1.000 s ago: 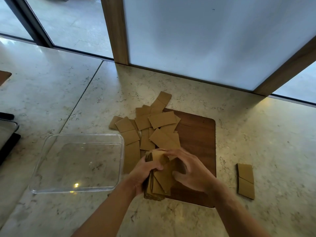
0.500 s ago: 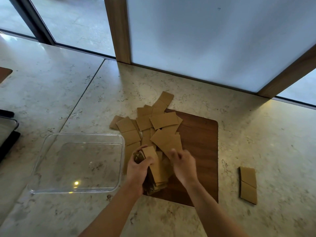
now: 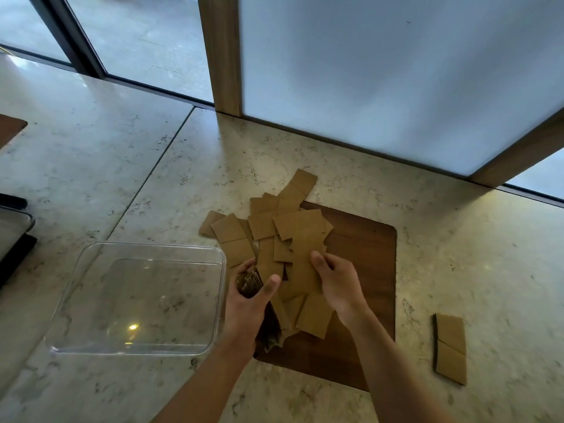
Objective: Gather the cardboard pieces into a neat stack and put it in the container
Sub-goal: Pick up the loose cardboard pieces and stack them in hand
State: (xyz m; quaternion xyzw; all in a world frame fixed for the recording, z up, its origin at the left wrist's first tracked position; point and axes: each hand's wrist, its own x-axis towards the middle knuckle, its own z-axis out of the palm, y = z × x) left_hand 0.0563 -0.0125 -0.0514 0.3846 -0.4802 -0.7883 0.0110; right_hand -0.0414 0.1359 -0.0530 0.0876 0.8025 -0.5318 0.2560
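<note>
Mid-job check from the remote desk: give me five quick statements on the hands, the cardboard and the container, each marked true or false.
1. The left hand grips a bundle of cardboard pieces. True.
2. The clear container already holds cardboard. False: nothing lies in it; only the counter shows through its bottom.
3. The right hand rests on the loose pile on the wooden board. True.
4. All cardboard is on the board. False: two pieces lie on the stone counter to the right, and several spill off the board's far left corner.
5. The container sits right of the board. False: it is on the left.
</note>
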